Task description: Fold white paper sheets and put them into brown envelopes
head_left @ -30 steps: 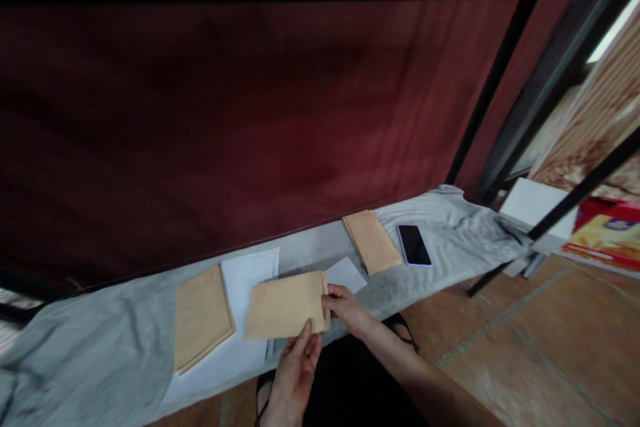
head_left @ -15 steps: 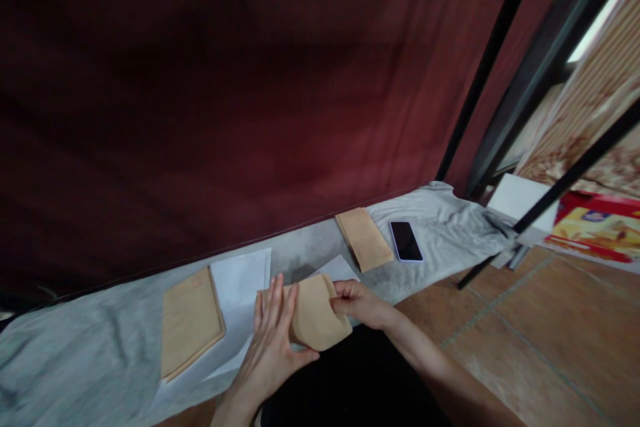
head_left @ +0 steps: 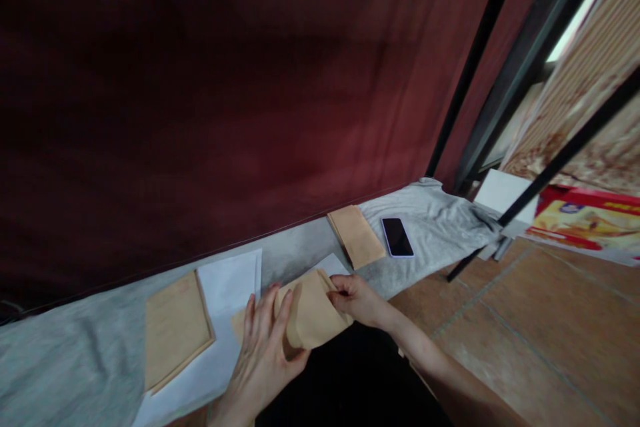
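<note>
A brown paper envelope [head_left: 315, 310] lies bent between my hands at the near edge of the cloth-covered surface. My left hand [head_left: 265, 347] rests on its left part with the fingers stretched and spread, the thumb along the near edge. My right hand [head_left: 357, 300] pinches the right end, where the paper layers stand apart; the fingertips are partly hidden by the paper. White paper [head_left: 333, 265] shows behind the envelope. To the left, a stack of brown envelopes [head_left: 177, 330] sits on white sheets [head_left: 230, 283]. Another small brown stack [head_left: 357, 237] lies beyond my right hand.
A phone [head_left: 398, 237] with a dark screen lies right of the small stack. Grey cloth [head_left: 65, 360] covers the narrow surface, with a dark red sheet [head_left: 225, 113] behind it. Black frame bars [head_left: 467, 80] rise at the right, near a red and yellow box [head_left: 590, 223].
The envelope's right part has bent up more and its layers have parted wider. My left hand has shifted slightly left, uncovering a strip of the envelope's left end. The view has turned slightly.
</note>
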`<state>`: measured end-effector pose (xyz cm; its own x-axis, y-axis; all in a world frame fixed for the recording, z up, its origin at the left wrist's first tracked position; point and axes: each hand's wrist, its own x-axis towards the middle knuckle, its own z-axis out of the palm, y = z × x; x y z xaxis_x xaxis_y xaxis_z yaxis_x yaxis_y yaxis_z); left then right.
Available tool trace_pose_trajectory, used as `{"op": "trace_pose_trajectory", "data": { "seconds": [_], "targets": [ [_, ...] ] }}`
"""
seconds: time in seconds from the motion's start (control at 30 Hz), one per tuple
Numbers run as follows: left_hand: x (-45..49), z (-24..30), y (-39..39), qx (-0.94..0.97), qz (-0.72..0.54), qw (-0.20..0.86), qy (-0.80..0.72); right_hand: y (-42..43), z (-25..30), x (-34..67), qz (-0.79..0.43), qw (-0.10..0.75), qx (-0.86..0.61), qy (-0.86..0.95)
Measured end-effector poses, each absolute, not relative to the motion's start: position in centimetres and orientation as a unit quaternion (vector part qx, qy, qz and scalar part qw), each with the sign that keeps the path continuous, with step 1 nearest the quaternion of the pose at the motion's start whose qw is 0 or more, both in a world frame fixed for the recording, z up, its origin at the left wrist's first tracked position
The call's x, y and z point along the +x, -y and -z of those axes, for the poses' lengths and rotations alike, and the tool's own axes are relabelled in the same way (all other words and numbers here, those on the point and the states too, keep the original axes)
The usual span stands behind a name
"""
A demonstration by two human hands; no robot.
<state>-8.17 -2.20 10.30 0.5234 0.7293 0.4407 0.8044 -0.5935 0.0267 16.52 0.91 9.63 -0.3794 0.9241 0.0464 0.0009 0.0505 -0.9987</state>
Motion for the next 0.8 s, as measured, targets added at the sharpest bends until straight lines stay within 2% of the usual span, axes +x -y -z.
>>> {"op": "trace_pose_trajectory", "data": {
  "seconds": [0.2, 0.3, 0.4, 0.5, 0.63, 0.7, 0.8],
  "targets": [
    [-7.1, -9.8, 2.5, -0.864, 0.216, 0.084, 0.446, -0.8, -9.1, 16.3, -0.623, 0.415, -0.391, 0.536],
    [-6.2, -9.4, 2.9, -0.857, 0.215, 0.08, 0.461, -0.9, -8.0, 16.3, -0.606, 0.436, -0.407, 0.527],
    [-5.1, -8.2, 3.0, -0.851, 0.194, 0.076, 0.482, -0.9, -6.6, 17.0, -0.526, 0.455, -0.437, 0.57],
    [-4.0, -6.3, 2.7, -0.851, 0.176, 0.06, 0.492, -0.3, -5.2, 18.1, -0.39, 0.454, -0.514, 0.614],
    [-3.0, -3.9, 2.0, -0.863, 0.159, 0.028, 0.478, 0.7, -3.9, 19.0, -0.247, 0.391, -0.585, 0.667],
    [-3.0, -3.2, 1.6, -0.869, 0.15, 0.016, 0.471, 0.8, -3.5, 19.2, -0.261, 0.364, -0.583, 0.678],
    [-3.1, -2.8, 1.3, -0.873, 0.14, 0.008, 0.467, 0.7, -3.2, 19.4, -0.357, 0.365, -0.562, 0.651]
  ]
}}
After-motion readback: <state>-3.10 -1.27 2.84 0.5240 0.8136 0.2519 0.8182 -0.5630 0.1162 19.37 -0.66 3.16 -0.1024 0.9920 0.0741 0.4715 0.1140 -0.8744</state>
